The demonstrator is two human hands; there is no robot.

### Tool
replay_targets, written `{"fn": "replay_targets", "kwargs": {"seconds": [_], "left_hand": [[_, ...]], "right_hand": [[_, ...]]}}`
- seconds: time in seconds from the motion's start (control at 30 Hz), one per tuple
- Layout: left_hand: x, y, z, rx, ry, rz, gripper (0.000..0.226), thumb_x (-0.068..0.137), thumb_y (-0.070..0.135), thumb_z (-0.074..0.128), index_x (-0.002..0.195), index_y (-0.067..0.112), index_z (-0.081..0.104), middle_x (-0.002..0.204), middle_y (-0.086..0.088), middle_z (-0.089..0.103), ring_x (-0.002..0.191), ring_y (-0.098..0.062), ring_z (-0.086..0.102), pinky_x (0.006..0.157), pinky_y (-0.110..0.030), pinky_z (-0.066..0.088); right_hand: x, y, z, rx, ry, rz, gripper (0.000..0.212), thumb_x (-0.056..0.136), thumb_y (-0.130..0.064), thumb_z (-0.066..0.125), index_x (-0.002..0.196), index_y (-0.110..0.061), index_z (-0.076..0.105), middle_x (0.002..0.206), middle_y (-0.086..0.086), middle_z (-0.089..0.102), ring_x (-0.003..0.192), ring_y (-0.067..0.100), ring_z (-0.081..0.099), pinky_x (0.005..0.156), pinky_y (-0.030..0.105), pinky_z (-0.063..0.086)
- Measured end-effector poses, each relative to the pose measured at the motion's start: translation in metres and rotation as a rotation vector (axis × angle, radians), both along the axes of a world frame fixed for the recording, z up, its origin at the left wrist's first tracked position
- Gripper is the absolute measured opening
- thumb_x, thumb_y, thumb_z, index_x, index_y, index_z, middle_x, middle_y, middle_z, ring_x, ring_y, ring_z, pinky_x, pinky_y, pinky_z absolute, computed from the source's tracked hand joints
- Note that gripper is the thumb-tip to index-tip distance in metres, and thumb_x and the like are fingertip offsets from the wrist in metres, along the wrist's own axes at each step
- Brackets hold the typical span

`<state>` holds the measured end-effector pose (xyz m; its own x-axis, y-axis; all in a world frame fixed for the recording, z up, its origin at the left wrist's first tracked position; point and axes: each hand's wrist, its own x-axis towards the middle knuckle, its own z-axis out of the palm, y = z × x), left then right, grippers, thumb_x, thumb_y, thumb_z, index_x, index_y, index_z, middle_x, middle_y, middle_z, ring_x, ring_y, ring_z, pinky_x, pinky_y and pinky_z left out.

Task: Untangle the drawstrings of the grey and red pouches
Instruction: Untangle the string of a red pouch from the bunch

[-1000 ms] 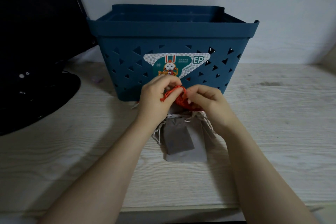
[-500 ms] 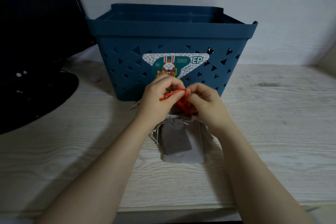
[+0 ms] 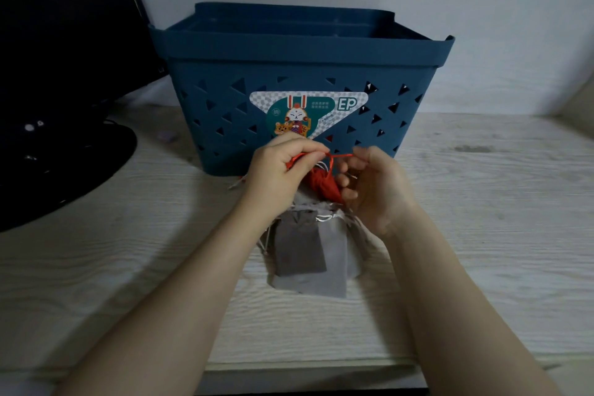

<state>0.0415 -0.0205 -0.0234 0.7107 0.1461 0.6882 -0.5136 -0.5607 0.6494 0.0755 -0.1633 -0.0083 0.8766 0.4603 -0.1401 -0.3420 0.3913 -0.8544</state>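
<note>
A small red pouch (image 3: 323,185) hangs between my hands, just above the table. Its red drawstring (image 3: 340,156) runs taut between them. My left hand (image 3: 279,170) pinches one end of the string at thumb and forefinger. My right hand (image 3: 373,183) holds the other end, fingers curled beside the pouch. Below lie grey pouches: a dark grey one (image 3: 299,247) on top of a lighter grey one (image 3: 331,267), with pale drawstrings (image 3: 324,218) bunched at their tops. Where the red and grey strings cross is hidden by my hands.
A dark blue plastic basket (image 3: 225,119) with triangular holes and a sticker stands right behind my hands. A black monitor and its round base (image 3: 64,164) fill the left side. The pale wooden table (image 3: 498,202) extends to the right; its front edge runs below my forearms.
My hands have moved apart, stretching the red drawstring out between them. The red pouch now hangs more visibly between my hands.
</note>
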Motion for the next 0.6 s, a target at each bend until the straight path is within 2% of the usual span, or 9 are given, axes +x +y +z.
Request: {"fn": "replay_targets", "kwargs": {"seconds": [0.07, 0.17, 0.27, 0.33, 0.4, 0.47, 0.53, 0.6], "left_hand": [[0.0, 0.003, 0.0, 0.079, -0.007, 0.058, 0.017, 0.085, 0.013, 0.058, 0.09, 0.006, 0.072, 0.083, 0.005, 0.06, 0.081, 0.0, 0.057, 0.075, -0.01, 0.042], [0.0, 0.009, 0.002, 0.18, 0.007, 0.13, 0.021, 0.089, 0.015, 0.052, 0.085, 0.003, 0.069, 0.081, 0.001, 0.058, 0.076, -0.006, 0.053, 0.071, -0.01, 0.038], [-0.002, 0.01, 0.004, 0.181, 0.083, 0.197, 0.025, 0.095, 0.016, 0.044, 0.073, 0.012, 0.055, 0.072, 0.006, 0.05, 0.066, -0.006, 0.045, 0.062, -0.012, 0.032], [-0.002, 0.006, 0.002, 0.176, 0.123, 0.172, 0.03, 0.097, 0.016, 0.04, 0.067, 0.016, 0.044, 0.065, 0.011, 0.043, 0.061, -0.003, 0.042, 0.056, -0.019, 0.027], [-0.003, 0.004, 0.001, 0.132, 0.173, 0.132, 0.037, 0.099, 0.016, 0.039, 0.061, 0.02, 0.038, 0.06, 0.011, 0.04, 0.056, -0.004, 0.039, 0.054, -0.02, 0.026], [-0.002, 0.003, 0.0, 0.044, 0.217, 0.09, 0.04, 0.099, 0.018, 0.041, 0.059, 0.018, 0.038, 0.055, 0.005, 0.039, 0.052, -0.006, 0.035, 0.055, -0.024, 0.029], [-0.002, 0.003, 0.001, -0.067, 0.242, 0.046, 0.041, 0.097, 0.023, 0.045, 0.058, 0.01, 0.041, 0.052, -0.003, 0.04, 0.051, -0.009, 0.036, 0.054, -0.029, 0.029], [-0.002, 0.0, 0.002, -0.195, 0.263, -0.022, 0.041, 0.093, 0.026, 0.052, 0.054, 0.015, 0.045, 0.049, 0.002, 0.042, 0.048, -0.006, 0.039, 0.052, -0.025, 0.033]], "right_hand": [[0.002, 0.0, -0.001, 0.004, -0.027, -0.092, 0.036, 0.091, -0.021, 0.044, 0.055, -0.018, 0.035, 0.061, -0.002, 0.048, 0.053, 0.009, 0.039, 0.042, 0.017, 0.032], [0.008, -0.005, -0.002, 0.119, 0.036, -0.173, 0.047, 0.091, -0.024, 0.046, 0.044, -0.02, 0.042, 0.067, -0.002, 0.063, 0.06, 0.01, 0.05, 0.057, 0.021, 0.038], [0.013, -0.008, -0.005, 0.243, 0.099, -0.196, 0.053, 0.094, -0.029, 0.045, 0.042, -0.021, 0.048, 0.082, -0.002, 0.073, 0.071, 0.009, 0.062, 0.07, 0.022, 0.045], [0.011, -0.005, -0.004, 0.358, 0.111, -0.184, 0.05, 0.097, -0.034, 0.042, 0.049, -0.021, 0.05, 0.082, -0.002, 0.073, 0.071, 0.008, 0.066, 0.069, 0.023, 0.051], [0.01, -0.002, -0.002, 0.384, 0.029, -0.197, 0.043, 0.098, -0.036, 0.039, 0.059, -0.02, 0.049, 0.068, -0.006, 0.067, 0.062, 0.007, 0.062, 0.06, 0.02, 0.05], [0.006, 0.001, -0.002, 0.197, -0.181, -0.226, 0.037, 0.099, -0.034, 0.037, 0.067, -0.018, 0.05, 0.058, -0.007, 0.056, 0.054, 0.006, 0.051, 0.054, 0.019, 0.043], [0.003, 0.004, -0.008, -0.133, -0.433, -0.292, 0.032, 0.098, -0.027, 0.043, 0.072, -0.016, 0.059, 0.057, -0.007, 0.052, 0.052, 0.004, 0.045, 0.052, 0.017, 0.037], [0.001, 0.01, -0.014, -0.383, -0.695, -0.352, 0.025, 0.094, -0.02, 0.052, 0.076, -0.012, 0.068, 0.059, -0.011, 0.053, 0.054, 0.0, 0.044, 0.055, 0.013, 0.035]]}}
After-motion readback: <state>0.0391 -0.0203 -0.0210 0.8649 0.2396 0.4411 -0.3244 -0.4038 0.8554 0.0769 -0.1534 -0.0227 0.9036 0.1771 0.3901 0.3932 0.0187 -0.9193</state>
